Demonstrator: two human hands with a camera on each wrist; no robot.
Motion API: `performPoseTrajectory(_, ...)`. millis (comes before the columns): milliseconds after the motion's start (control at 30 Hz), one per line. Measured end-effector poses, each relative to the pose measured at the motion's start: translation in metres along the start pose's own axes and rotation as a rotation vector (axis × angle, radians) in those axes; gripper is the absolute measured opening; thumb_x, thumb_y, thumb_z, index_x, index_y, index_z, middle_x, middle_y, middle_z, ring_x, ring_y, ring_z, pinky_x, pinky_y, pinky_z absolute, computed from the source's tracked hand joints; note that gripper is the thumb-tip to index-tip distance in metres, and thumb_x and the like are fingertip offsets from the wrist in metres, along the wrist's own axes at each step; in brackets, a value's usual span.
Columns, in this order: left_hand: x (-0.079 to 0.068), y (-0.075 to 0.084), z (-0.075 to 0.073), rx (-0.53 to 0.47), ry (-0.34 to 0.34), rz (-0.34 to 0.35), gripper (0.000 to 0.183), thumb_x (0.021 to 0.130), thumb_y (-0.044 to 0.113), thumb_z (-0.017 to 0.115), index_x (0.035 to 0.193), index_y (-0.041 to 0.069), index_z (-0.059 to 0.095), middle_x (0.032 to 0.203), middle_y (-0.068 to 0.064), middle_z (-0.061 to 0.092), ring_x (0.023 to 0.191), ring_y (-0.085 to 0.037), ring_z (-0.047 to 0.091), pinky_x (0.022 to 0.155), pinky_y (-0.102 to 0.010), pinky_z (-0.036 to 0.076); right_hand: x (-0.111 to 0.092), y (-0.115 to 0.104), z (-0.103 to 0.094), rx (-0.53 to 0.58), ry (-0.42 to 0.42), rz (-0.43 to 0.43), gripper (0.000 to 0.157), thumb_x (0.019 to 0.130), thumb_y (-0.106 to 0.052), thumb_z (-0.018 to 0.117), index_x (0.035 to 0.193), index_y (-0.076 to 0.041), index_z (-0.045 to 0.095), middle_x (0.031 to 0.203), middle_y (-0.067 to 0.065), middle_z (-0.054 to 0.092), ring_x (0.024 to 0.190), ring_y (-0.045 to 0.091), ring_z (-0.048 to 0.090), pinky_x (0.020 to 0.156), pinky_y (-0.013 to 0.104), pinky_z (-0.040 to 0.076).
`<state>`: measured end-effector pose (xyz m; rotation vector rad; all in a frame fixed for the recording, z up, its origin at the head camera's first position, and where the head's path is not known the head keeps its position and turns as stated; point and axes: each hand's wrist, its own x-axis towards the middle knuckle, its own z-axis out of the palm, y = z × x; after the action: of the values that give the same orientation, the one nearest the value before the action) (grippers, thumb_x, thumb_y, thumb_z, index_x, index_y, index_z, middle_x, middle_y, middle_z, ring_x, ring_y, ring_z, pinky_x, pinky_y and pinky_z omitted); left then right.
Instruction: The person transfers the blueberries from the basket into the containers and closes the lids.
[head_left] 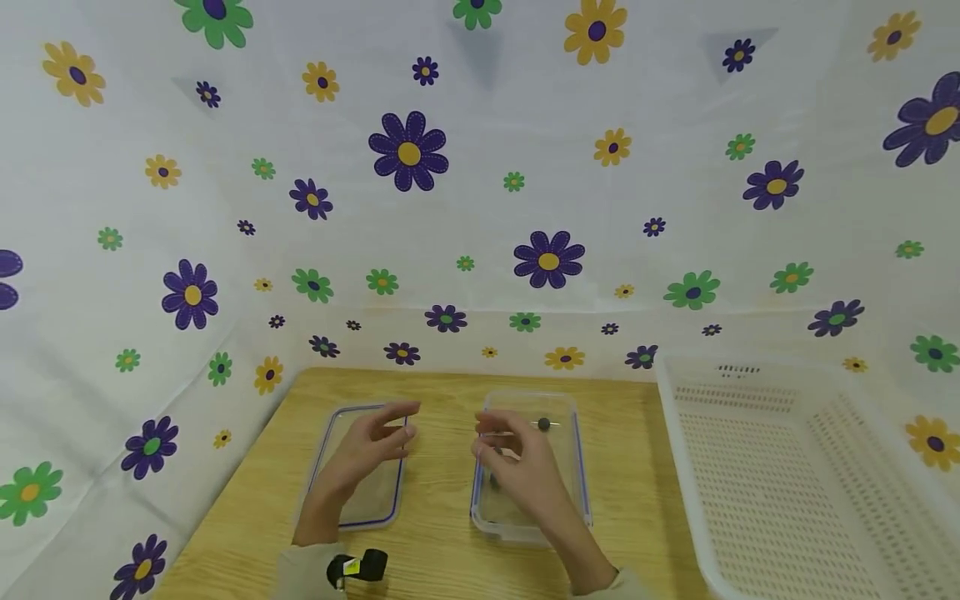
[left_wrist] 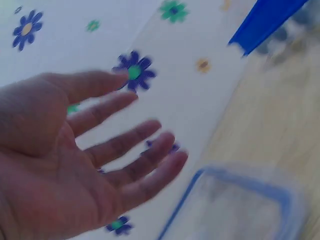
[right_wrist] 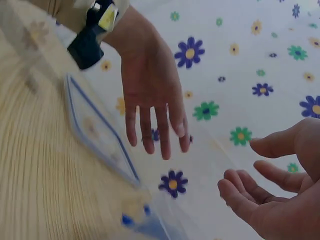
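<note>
In the head view my left hand (head_left: 362,454) hovers over a clear lid (head_left: 378,518) with a blue seal, its fingers loosely bent and holding nothing. My right hand (head_left: 525,467) hangs above a clear plastic box (head_left: 581,467) with blue along its edges, also holding nothing. Inside that box lies a small dark round piece (head_left: 543,424) with a thin pale rod beside it; the right hand hides part of the contents. The right wrist view shows both hands apart, fingers spread or gently curved, near the lid (right_wrist: 102,131).
To the right stands a large white perforated plastic basket (head_left: 682,467). The wooden table (head_left: 442,500) meets a flower-printed white cloth (head_left: 480,208) at the back and left. A black strap device (head_left: 360,567) sits on the left wrist.
</note>
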<state>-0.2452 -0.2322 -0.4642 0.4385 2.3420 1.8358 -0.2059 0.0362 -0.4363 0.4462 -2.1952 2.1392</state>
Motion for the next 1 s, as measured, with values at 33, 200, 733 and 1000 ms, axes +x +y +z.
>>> performPoseTrajectory(33, -0.004, 0.002, -0.008, 0.055, 0.056, 0.0, 0.047, 0.105, 0.018, 0.061, 0.15, 0.006, 0.051, 0.155, -0.021, 0.044, 0.129, -0.046, 0.054, 0.098, -0.05, 0.057, -0.001, -0.003, 0.008, 0.001, -0.038, 0.01, 0.033, 0.098, -0.006, 0.069, 0.131, -0.004, 0.065, 0.123, 0.017, 0.064, 0.114, 0.034, 0.064, 0.088, 0.028, 0.059)
performPoseTrajectory(200, -0.025, 0.004, -0.037, 0.282, 0.262, -0.051, 0.043, 0.105, 0.017, 0.061, 0.145, 0.001, 0.055, 0.148, -0.023, 0.052, 0.123, -0.042, 0.059, 0.093, -0.046, 0.057, -0.001, -0.005, 0.048, 0.054, -0.115, 0.095, 0.043, 0.098, -0.009, 0.069, 0.139, -0.001, 0.057, 0.13, 0.016, 0.059, 0.12, 0.035, 0.061, 0.09, 0.031, 0.059)
performPoseTrajectory(733, -0.062, -0.033, -0.089, 0.16, 0.392, -0.415, 0.049, 0.108, 0.014, 0.051, 0.152, -0.004, 0.04, 0.143, -0.039, 0.047, 0.122, -0.049, 0.057, 0.083, -0.048, 0.061, 0.006, 0.053, 0.126, 0.195, -0.052, 0.346, 0.062, 0.093, 0.002, 0.058, 0.151, 0.007, 0.04, 0.145, 0.033, 0.045, 0.135, 0.05, 0.044, 0.102, 0.051, 0.051)
performPoseTrajectory(1000, -0.054, -0.033, -0.085, 0.136, 0.425, -0.369, 0.043, 0.107, 0.004, 0.045, 0.149, -0.004, 0.048, 0.14, -0.034, 0.051, 0.114, -0.036, 0.058, 0.088, -0.038, 0.054, 0.016, 0.056, 0.133, 0.254, 0.004, 0.374, 0.057, 0.089, 0.009, 0.055, 0.146, 0.01, 0.047, 0.134, 0.023, 0.055, 0.1, 0.028, 0.062, 0.077, 0.035, 0.06)
